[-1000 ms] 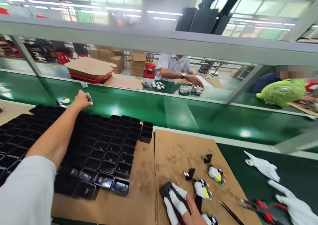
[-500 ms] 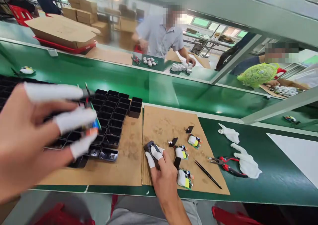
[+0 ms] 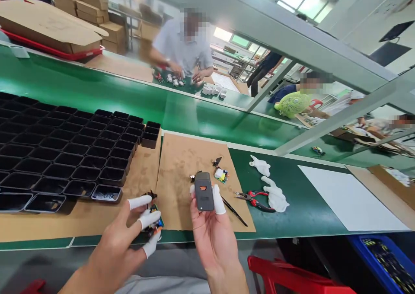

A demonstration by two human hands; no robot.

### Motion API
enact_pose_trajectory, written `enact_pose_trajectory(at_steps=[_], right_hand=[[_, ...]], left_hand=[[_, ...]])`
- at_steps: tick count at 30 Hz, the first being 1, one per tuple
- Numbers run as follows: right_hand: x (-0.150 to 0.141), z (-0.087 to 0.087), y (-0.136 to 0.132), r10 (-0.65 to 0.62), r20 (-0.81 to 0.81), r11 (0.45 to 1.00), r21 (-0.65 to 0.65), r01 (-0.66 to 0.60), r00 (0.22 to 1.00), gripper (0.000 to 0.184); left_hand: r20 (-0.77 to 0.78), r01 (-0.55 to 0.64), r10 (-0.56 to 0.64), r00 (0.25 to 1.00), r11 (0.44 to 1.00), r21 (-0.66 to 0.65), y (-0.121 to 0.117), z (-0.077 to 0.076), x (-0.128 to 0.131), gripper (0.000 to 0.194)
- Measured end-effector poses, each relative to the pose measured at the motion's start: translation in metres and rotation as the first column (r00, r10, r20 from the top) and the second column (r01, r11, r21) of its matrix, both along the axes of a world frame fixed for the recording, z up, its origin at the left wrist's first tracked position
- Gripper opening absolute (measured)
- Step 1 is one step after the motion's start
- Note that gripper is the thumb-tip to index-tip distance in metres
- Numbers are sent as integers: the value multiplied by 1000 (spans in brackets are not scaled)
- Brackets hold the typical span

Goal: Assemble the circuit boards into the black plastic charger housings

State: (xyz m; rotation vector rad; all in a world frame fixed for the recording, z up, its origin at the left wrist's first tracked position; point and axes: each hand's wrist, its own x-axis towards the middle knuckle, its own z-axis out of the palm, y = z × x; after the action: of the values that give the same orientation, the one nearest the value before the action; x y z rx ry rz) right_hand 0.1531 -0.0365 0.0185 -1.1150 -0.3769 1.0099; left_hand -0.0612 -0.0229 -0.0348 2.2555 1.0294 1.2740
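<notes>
left hand (image 3: 118, 238), white covers on thumb and fingertips: pinching a small green circuit board with blue and orange parts (image 3: 158, 219), board just above the table's near edge, part of it hidden by the fingers. right hand (image 3: 214, 238), palm up, covers on its tips too: closed around the sides of a dark grey rectangular plastic case (image 3: 204, 199). case raised over the near half of a brown cardboard sheet (image 3: 178, 162), face toward the camera; orange-red bars show in its slot. the two hands apart, case and board not touching.

on the sheet, beyond the case toward the far edge: a second board with a white block and yellow patch (image 3: 221, 174). slim black tweezers (image 3: 236, 212) slant toward the sheet's near right corner. red-and-black-handled pliers (image 3: 259, 201) just off the sheet's right edge, touching a crumpled white glove-like piece (image 3: 276, 195); a similar smaller one (image 3: 260, 165) lies nearer the far edge.

table (image 3: 304, 218) dark green. on its left part, close rows of black open-topped plastic boxes (image 3: 74, 149). to the right, a flat white sheet (image 3: 346, 199) reaching the near edge. across the green strip (image 3: 129, 91), a co-worker in a pale shirt (image 3: 184, 43), both hands low over small white parts (image 3: 177, 81).
</notes>
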Motion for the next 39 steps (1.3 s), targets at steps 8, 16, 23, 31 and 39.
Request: enact_pose_trajectory(at_steps=[8,16,23,31,39], right_hand=[[-8,-59,-11,2,964,995,24,-93,266,27],[-12,-56,-3,-28,536,999,-24,48,844,33],[15,7,9,-41,-192,998,46,51,981,35],[32,5,27,9,-130,995,102,5,991,35],[108,3,180,-20,503,997,73,-20,864,37]], left_hand=[[-115,-246,258,959,963,108,15,-24,11,24],[-184,-283,295,938,955,92,15,-26,13,24],[-194,-278,290,937,956,89,13,-28,12,24],[-200,-281,305,931,950,138,14,-28,12,25],[-165,-302,317,934,947,109,14,-58,13,27]])
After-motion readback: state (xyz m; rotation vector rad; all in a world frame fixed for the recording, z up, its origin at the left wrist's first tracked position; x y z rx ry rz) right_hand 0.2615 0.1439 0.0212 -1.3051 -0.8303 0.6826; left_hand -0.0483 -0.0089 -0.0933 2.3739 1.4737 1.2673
